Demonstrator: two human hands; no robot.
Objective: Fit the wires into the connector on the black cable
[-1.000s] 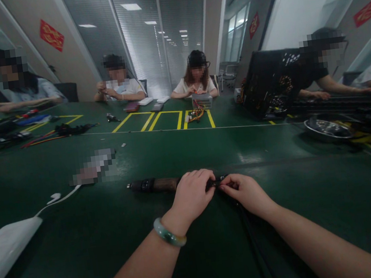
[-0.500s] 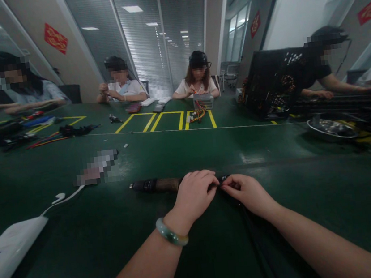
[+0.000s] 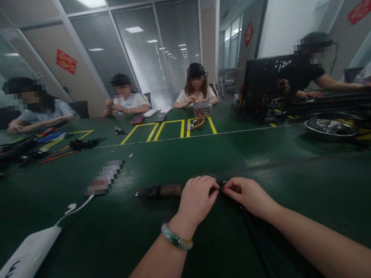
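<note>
A dark rod-shaped tool [image 3: 170,191] with a brown grip and a small metal tip lies crosswise on the table, tip to the left. My left hand [image 3: 198,199] arches over its right part, thumb and fingertips pinched together. A greenish bangle [image 3: 177,238] circles that wrist. Just beside it, my right hand [image 3: 248,193] pinches close to the tool's right end, its fingertips almost meeting the left ones. Whatever small part sits between the fingers is too hidden to name. Below my right hand a long dark strip [image 3: 257,238] runs toward the near edge.
On the left a white power bank [image 3: 25,262] is cabled to a blurred phone-like object [image 3: 105,178]. Dark cables [image 3: 4,152] lie beyond. A black computer case [image 3: 265,91] and a metal bowl [image 3: 331,126] stand on the right. Several people sit around the green table [image 3: 181,162].
The view has tilted up slightly, so everything sits lower in the picture. Both hands keep their pinched position at the tool, with only slight finger movement.
</note>
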